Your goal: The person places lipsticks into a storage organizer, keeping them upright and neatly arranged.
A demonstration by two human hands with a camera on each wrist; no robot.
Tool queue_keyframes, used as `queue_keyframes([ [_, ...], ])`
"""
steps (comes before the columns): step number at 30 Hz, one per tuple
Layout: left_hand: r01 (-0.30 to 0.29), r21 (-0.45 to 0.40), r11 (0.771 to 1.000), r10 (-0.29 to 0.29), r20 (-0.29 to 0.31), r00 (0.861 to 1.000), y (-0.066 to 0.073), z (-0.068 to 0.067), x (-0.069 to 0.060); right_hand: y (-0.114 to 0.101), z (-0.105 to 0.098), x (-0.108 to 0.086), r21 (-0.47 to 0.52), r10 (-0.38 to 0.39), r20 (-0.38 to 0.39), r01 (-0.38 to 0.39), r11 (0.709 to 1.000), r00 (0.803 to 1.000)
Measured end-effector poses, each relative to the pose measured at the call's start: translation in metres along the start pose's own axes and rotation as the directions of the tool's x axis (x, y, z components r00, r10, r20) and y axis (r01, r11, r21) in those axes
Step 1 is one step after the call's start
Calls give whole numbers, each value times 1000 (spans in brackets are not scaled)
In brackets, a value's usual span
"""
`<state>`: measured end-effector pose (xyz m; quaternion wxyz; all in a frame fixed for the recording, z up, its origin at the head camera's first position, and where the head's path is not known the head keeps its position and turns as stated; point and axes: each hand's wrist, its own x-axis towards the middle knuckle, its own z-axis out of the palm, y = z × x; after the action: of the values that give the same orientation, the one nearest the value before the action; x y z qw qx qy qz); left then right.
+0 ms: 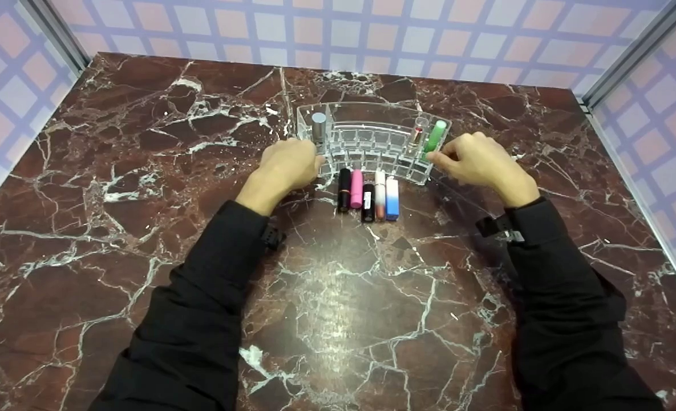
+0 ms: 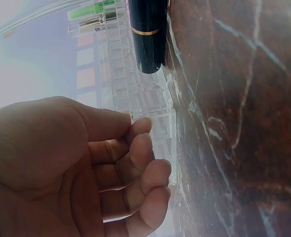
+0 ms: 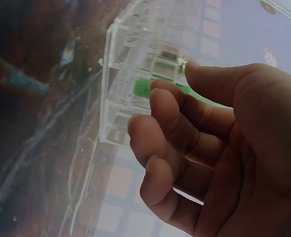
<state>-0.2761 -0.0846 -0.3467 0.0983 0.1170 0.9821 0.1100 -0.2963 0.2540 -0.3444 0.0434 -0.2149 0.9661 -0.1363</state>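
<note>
A curved clear display stand for lipsticks (image 1: 366, 137) sits on the table. My left hand (image 1: 288, 164) pinches its left end between thumb and forefinger; the other fingers curl loosely. At the opposite end, my right hand (image 1: 480, 160) pinches the stand's edge beside a green tube (image 1: 436, 135). In the stand are also a grey-blue capped tube (image 1: 319, 127) and a red lipstick (image 1: 416, 136) under a clear cap. In front lie a gold-banded black tube (image 1: 344, 191), a pink tube (image 1: 356, 189), a short black tube (image 1: 368, 205), a white-and-brown tube (image 1: 380, 197) and a blue-and-white tube (image 1: 392, 200).
The brown marbled table (image 1: 338, 319) stretches out on all sides of the stand. Checked panels (image 1: 366, 34) rise behind it and at both sides, joined by metal corner posts (image 1: 640, 51).
</note>
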Motion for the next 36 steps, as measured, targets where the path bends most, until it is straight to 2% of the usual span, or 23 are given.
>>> queue_keyframes([
  [9,9,12,1000,-9,5,1000,1,0,1,0,6,4,-4,8,79,-8,1000,997],
  [36,6,2,1000,-6,11,1000,0,0,1,-5,12,7,38,36,117,-40,998,993],
])
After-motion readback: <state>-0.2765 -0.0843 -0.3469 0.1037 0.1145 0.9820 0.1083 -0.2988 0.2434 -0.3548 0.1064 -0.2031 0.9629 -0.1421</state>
